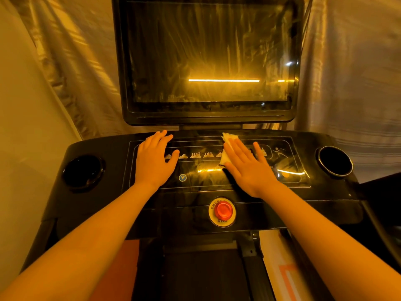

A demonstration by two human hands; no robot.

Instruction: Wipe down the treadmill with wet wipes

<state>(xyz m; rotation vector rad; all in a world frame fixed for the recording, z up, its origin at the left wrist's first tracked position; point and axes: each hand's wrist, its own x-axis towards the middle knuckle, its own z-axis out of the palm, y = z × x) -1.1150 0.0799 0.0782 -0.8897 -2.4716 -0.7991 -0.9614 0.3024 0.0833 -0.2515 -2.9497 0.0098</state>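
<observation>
Here my right hand (249,170) lies flat, fingers straight, pressing the wipe (227,142) onto the treadmill (325,198) console, right of centre. My left hand (152,164) rests flat, released, on its left part, beyond the red button (223,210).

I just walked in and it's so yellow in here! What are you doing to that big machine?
A person is cleaning a treadmill. The right hand presses a white wet wipe flat on the control panel, fingers straight. The left hand rests flat on the control panel too, holding nothing. The screen above looks streaky, and the red stop button below is untouched.
</observation>
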